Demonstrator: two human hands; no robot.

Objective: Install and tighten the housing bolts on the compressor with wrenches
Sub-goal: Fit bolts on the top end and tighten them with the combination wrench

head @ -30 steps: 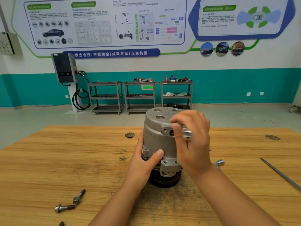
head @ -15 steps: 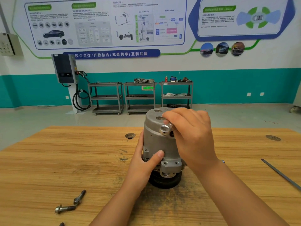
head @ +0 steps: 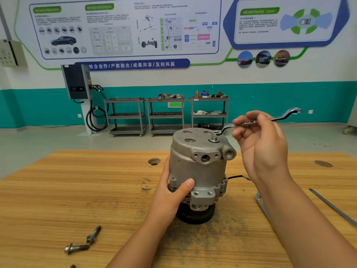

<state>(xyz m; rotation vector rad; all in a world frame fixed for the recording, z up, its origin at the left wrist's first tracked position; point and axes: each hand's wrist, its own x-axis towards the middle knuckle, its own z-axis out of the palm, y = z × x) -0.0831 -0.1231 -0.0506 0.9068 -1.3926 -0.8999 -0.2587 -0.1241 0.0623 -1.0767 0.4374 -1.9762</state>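
— Wooden bench [head: 58,190] across the lower half, teal-banded wall and three carts behind. Changed since a second ago?

— Plenty. Back then, fingertips twirling a bolt [head: 214,139] into the top of the compressor [head: 199,171]. Now seated in its hole on the top face, just right of centre frame. No fingers on it any more.

— And in their place?

— Wrench [head: 278,118], pinched by the shank between thumb and curled fingers of the right hand [head: 264,144], upper right of centre. Ring end hovering just above and behind the bolt head, seemingly not yet dropped over it; hard to say for sure.

— Meaning for the job?

— Probably hand-threading done for this one, tightening about to start. Other top holes open, loose bolts [head: 77,248] lying at lower left, so far from finished.

— Other hand?

— Left hand [head: 173,192] wrapped round the lower left side of the body, thumb pressed across the front, bracing it upright on its black pulley at mid-frame. Right wrist raised, palm turned toward the camera, forearm rising from the lower right corner.
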